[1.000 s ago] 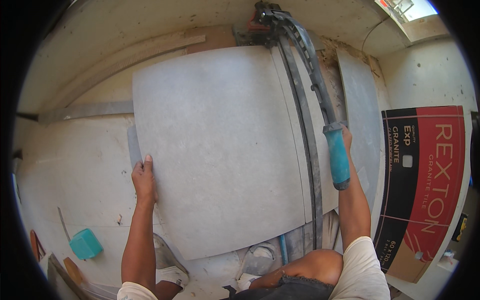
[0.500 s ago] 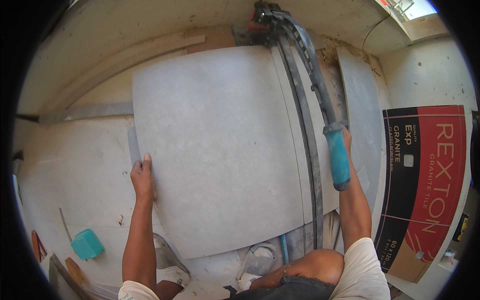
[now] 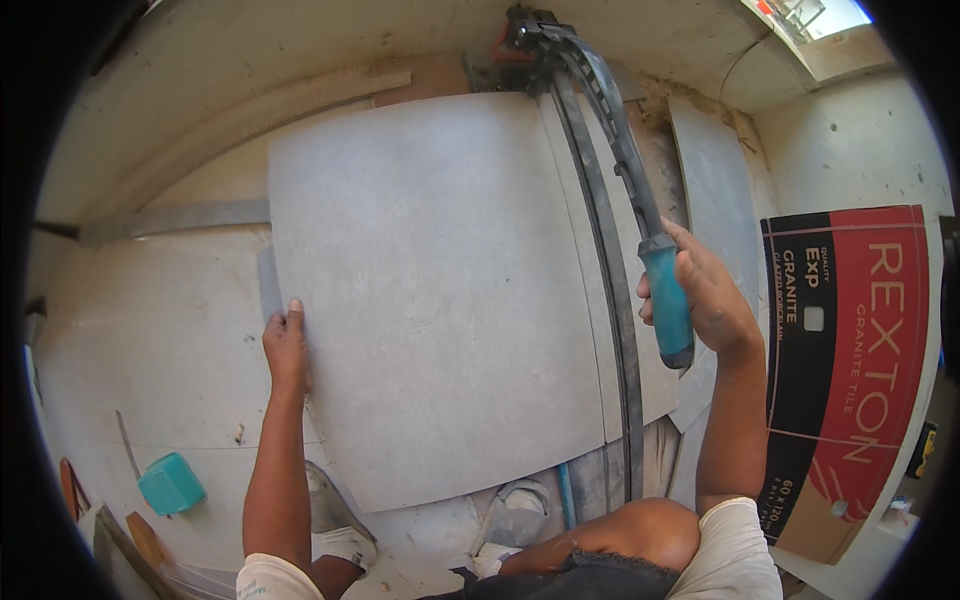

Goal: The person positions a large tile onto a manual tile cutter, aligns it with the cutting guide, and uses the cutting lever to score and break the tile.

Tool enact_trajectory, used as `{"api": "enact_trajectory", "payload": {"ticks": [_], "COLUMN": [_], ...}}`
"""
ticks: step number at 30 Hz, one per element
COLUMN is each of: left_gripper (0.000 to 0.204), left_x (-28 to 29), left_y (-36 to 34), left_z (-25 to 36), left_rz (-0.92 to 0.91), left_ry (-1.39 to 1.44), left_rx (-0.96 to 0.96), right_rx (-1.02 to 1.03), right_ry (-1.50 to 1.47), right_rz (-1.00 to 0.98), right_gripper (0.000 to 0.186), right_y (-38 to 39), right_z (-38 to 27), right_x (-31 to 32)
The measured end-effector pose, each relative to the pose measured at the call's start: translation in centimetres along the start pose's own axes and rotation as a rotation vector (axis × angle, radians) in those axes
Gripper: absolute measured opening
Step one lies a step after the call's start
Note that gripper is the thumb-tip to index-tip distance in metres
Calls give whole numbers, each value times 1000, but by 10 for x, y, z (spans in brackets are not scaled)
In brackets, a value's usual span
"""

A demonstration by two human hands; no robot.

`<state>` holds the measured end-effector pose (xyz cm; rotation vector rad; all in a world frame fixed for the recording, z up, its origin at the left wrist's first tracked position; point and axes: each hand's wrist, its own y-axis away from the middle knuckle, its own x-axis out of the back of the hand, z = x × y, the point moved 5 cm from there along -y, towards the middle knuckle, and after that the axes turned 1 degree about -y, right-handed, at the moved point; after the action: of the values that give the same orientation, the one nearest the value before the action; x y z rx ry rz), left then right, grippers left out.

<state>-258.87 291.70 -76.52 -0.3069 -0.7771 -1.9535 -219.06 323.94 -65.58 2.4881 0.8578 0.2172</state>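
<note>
A large grey tile (image 3: 430, 300) lies under the dark rail (image 3: 610, 270) of a manual tile cutter. A thin straight line runs along the tile just left of the rail. My left hand (image 3: 286, 345) is closed on the tile's left edge, thumb on top, other fingers mostly hidden. My right hand (image 3: 715, 300) is round the cutter's teal handle (image 3: 665, 300) from behind and the right; fingertips show on its left side. The black lever (image 3: 620, 140) slants up from the handle to the carriage (image 3: 540, 35) at the rail's far end.
Another grey tile (image 3: 715, 170) lies right of the cutter. A red and black tile carton (image 3: 850, 370) is at the far right. A teal plastic box (image 3: 172, 484) sits at lower left. My shoes (image 3: 515, 515) are by the tile's near edge. Wooden strips (image 3: 280, 125) lie along the far wall.
My right hand has shifted round the handle, so its thumb and fingertips now show. The handle has moved slightly left and away from me. My left hand stays on the tile edge.
</note>
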Motion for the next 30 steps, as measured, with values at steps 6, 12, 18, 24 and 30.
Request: {"api": "enact_trajectory", "payload": {"ticks": [6,12,18,24,30], "left_gripper": [36,36,36,36,36], "left_x": [-6,-8,-1,-2,-3], "left_y": [-1,3,6,4,2], "left_z": [2,3,4,-1,-1], "left_rz": [26,35,28,42,53], "left_ry": [30,47,19,9,26], "left_rx": [-38,-31,-35,-25,-77], "right_rx": [-11,28,31,23,27], "right_ry": [112,128,149,129,120], "right_rz": [44,94,88,86,107], "right_gripper": [71,69,67,68,69], "right_y": [1,-5,-7,-4,-3], "right_z": [-21,-32,-41,-31,-26], "right_x": [-1,-5,-10,-11,-13]}}
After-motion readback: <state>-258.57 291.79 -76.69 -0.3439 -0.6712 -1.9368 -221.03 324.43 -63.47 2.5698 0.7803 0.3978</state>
